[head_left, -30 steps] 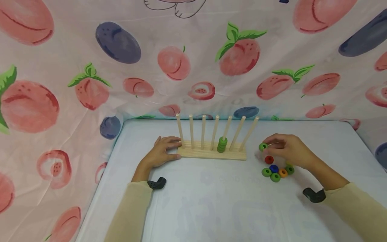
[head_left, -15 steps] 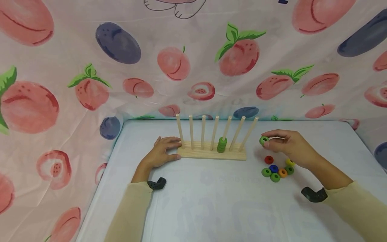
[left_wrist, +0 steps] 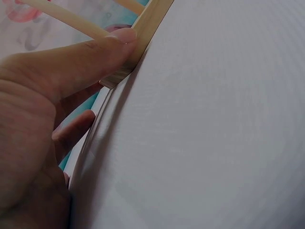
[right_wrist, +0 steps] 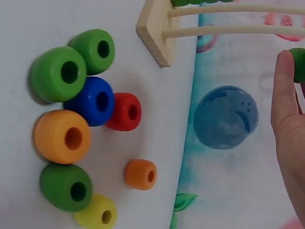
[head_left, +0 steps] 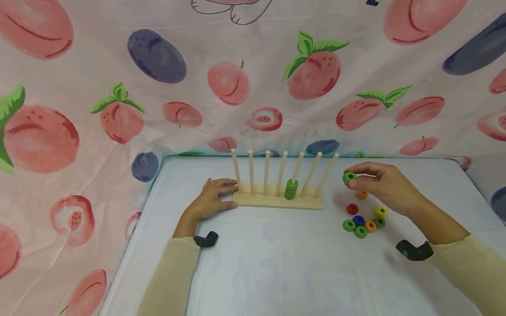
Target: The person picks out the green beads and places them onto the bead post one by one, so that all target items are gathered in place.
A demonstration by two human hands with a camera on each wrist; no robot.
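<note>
A wooden peg stand (head_left: 269, 202) with a row of upright pegs sits near the table's back edge. Several green beads (head_left: 290, 190) are stacked on one peg, right of the middle. My left hand (head_left: 211, 200) grips the stand's left end; the left wrist view has the thumb (left_wrist: 95, 55) against the base. Raised above the table right of the stand, my right hand (head_left: 391, 186) pinches a green bead (head_left: 345, 179) between thumb and fingertips. In the right wrist view that bead (right_wrist: 299, 67) is cut off by the frame edge.
Loose beads lie below my right hand: red (head_left: 352, 209), blue (head_left: 357, 218), yellow (head_left: 380, 210), several green (head_left: 360, 234) and two orange ones (head_left: 370, 229), the other orange bead (right_wrist: 138, 172) lying apart. A fruit-print cloth (head_left: 189, 140) hangs behind the table.
My right hand has lifted with the green bead, up and slightly to the right, bringing the yellow bead and the separate orange bead into sight. The left hand keeps its place on the stand.
</note>
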